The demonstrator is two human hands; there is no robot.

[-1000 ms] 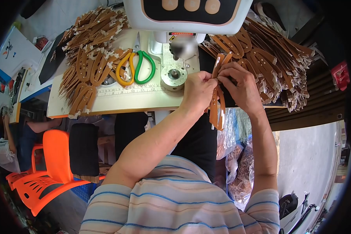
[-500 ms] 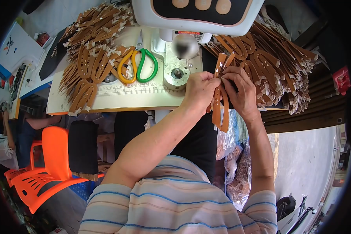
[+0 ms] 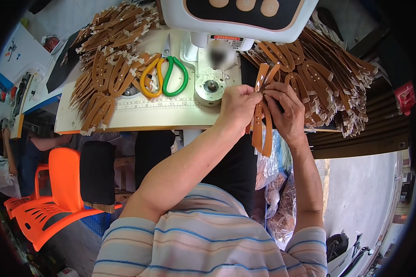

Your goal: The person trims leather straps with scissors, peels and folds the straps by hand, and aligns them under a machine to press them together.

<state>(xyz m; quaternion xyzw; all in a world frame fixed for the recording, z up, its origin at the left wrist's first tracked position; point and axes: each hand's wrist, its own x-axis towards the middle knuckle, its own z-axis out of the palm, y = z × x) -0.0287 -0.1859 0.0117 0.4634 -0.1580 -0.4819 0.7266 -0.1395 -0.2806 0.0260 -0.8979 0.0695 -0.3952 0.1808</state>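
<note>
Brown leather straps (image 3: 258, 134) with small rivets or holes hang between my hands, in front of the machine's right side. My left hand (image 3: 239, 105) pinches them near their middle. From the other side, my right hand (image 3: 285, 107) has its thumb and fingertips closed at the same straps, close to the left thumb; the exact spot it grips is partly hidden. Left of my hands is the machine's round metal anvil (image 3: 211, 87). Scissors with one yellow and one green handle (image 3: 175, 76) lie on the white worktop (image 3: 138, 117), which carries a printed ruler.
A heap of brown straps (image 3: 108, 69) covers the worktop's left, another pile (image 3: 319, 76) its right. The machine's white head (image 3: 238, 25) overhangs the back. An orange chair (image 3: 64, 184) stands lower left, with another person (image 3: 7, 171) beyond. Plastic bags (image 3: 279, 203) sit below right.
The view has shifted slightly. Both hands stay on the straps, with the right fingers moved a little at the pinch point.
</note>
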